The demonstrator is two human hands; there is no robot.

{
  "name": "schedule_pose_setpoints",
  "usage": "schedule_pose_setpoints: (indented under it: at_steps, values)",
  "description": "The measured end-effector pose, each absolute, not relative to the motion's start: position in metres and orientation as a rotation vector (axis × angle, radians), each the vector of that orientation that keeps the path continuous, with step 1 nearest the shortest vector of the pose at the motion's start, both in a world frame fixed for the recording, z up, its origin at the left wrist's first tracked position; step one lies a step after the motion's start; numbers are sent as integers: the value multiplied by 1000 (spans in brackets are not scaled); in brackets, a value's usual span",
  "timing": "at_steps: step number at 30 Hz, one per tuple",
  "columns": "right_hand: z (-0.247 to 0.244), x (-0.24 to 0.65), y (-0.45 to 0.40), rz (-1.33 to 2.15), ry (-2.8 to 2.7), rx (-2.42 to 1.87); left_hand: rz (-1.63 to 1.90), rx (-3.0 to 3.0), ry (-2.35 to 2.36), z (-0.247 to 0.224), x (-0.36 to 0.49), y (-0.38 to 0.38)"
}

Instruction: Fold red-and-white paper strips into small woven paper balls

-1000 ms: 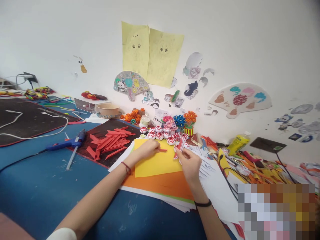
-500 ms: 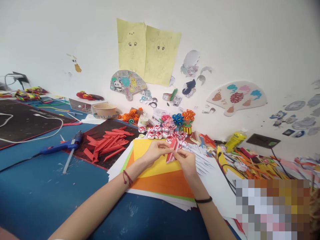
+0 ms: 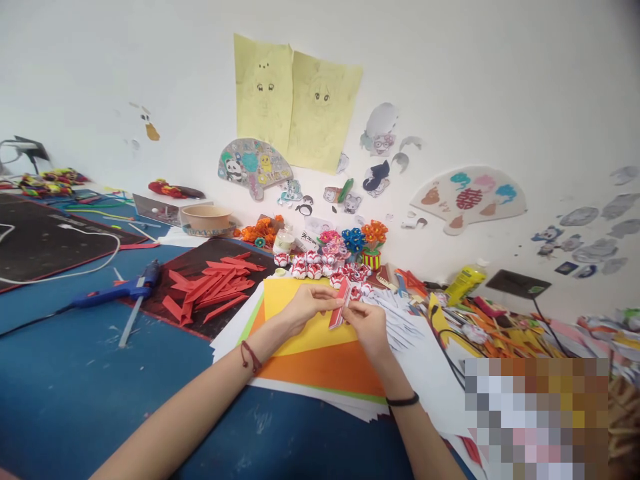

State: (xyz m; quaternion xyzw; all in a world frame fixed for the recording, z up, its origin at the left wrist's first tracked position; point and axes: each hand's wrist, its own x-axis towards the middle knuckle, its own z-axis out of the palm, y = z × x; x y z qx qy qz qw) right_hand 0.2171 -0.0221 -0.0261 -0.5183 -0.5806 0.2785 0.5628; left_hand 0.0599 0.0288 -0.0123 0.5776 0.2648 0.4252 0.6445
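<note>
Between my two hands is a folded red-and-white paper strip [image 3: 339, 308], tilted, above the stacked paper. My left hand [image 3: 307, 307] pinches its upper left side with thumb and fingers. On its right edge, the fingertips of my right hand [image 3: 369, 325] are closed too. Beneath lie a yellow sheet [image 3: 285, 337] and an orange sheet [image 3: 320, 370]. Just behind my hands sit several red-and-white folded paper balls [image 3: 314, 270]. White paper strips [image 3: 400, 320] fan out right of my right hand. A pile of folded red strips [image 3: 215, 287] rests to the left on a dark mat.
A blue glue gun [image 3: 117, 291] with its cord lies on the left. Along the wall stand a round bowl [image 3: 206, 220], paper flowers in a striped pot [image 3: 371, 259] and a yellow bottle [image 3: 465, 283]. Paper scraps [image 3: 505, 340] and a dark cable crowd the right.
The view has shifted slightly. Both hands keep hold of the folded strip, which is turned a little more upright.
</note>
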Motion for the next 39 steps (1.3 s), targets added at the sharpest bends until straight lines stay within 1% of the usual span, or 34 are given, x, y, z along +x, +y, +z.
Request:
schedule_pose_setpoints:
  at_steps: [5,10,19,28,34,39]
  values:
    - [-30,217,-21,619,-1387,-1246,963,1300,607,-17,59,34]
    - [-29,218,-21,580,-1412,-1255,821,1373,518,-21,55,38]
    - [-27,219,-21,518,-1460,-1245,762,1451,455,-15,52,37]
    - [-26,216,-23,456,-1496,-1241,817,1529,528,-14,50,37]
    - [-26,215,-24,324,-1554,-1243,853,1501,540,-10,51,34]
    - [-31,212,-23,362,-1539,-1213,911,1455,570,-8,54,31]
